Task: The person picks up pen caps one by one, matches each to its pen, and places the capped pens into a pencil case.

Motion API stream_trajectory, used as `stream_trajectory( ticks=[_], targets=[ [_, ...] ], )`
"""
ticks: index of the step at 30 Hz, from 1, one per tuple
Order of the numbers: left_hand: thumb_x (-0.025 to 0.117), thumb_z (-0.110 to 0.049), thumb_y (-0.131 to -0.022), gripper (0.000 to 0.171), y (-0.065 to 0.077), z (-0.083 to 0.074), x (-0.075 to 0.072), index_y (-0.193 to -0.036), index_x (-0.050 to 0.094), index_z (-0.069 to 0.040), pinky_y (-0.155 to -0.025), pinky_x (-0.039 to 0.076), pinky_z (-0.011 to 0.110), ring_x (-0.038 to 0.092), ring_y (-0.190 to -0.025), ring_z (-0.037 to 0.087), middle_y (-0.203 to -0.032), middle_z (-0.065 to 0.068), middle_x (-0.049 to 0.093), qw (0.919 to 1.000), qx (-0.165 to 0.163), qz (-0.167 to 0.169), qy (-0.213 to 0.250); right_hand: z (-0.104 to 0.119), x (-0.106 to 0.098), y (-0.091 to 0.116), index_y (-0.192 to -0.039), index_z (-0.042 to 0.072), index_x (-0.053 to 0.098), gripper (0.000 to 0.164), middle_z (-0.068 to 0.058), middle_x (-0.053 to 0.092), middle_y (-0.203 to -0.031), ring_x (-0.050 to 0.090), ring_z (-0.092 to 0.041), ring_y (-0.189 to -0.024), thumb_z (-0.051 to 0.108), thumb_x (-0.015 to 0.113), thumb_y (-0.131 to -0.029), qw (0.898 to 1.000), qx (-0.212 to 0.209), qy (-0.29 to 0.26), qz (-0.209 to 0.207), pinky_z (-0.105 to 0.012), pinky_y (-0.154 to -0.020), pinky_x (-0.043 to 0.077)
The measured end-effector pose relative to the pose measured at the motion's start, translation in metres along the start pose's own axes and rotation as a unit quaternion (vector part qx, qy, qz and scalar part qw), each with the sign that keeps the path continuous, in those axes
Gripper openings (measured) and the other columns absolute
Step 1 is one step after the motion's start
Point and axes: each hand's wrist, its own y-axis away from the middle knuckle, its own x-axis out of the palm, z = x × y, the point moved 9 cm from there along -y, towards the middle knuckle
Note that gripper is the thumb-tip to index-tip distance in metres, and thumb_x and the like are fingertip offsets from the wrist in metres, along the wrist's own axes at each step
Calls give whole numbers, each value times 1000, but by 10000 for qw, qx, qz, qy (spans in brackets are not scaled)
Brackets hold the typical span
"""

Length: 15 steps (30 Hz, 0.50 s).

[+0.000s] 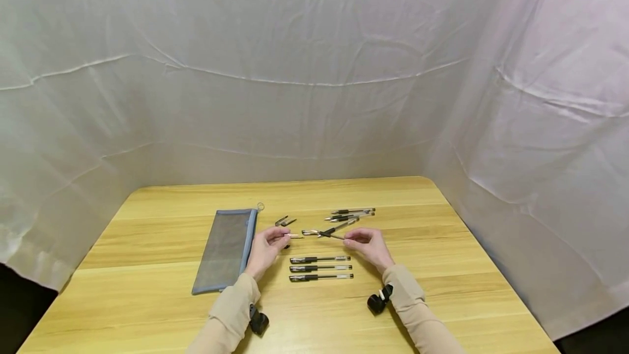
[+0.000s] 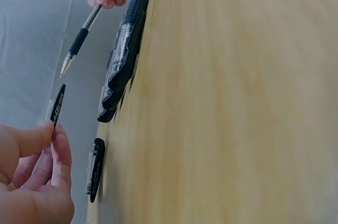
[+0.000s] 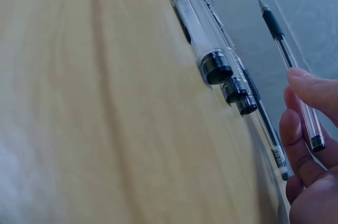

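Note:
My left hand [image 1: 267, 247] pinches a black pen cap [image 2: 58, 105] between thumb and fingers, its outer end pointing toward the other hand. My right hand [image 1: 369, 246] holds an uncapped gel pen [image 3: 272, 24] by its clear rear barrel. The pen has a black grip, and its bare metal tip faces the cap across a small gap in the left wrist view. Below and between the hands, three capped pens [image 1: 319, 268] lie side by side on the table. One loose cap [image 2: 95, 170] lies near my left hand.
A grey mesh pouch [image 1: 221, 250] with a blue zipper edge lies left of my left hand. Two more caps [image 1: 289, 223] lie behind that hand. Several uncapped pens [image 1: 350, 215] are at the back right of the wooden table [image 1: 147, 239]. Pale curtains [image 1: 304, 113] surround the table.

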Motion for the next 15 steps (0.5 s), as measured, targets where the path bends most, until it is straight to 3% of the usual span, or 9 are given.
stream_trajectory(
  ticks=[6,15],
  targets=[
    [65,2,-94,26,1,1,3,-118,66,12,-85,61,27,70,-103,36,-113,26,71,9997,-160,93,176,5,7,1,-105,-8,72,23,-26,73,-101,65,-3,-77,3,77,-85,9992,-233,43,308,-18,-76,54],
    [67,2,-93,26,0,3,6,-117,68,10,-85,61,26,71,-104,36,-114,26,72,9995,-161,141,253,38,13,15,-103,-12,71,20,-32,71,-103,66,-5,-78,0,74,-87,9973,-411,30,606,-17,-75,54]
  ],
)
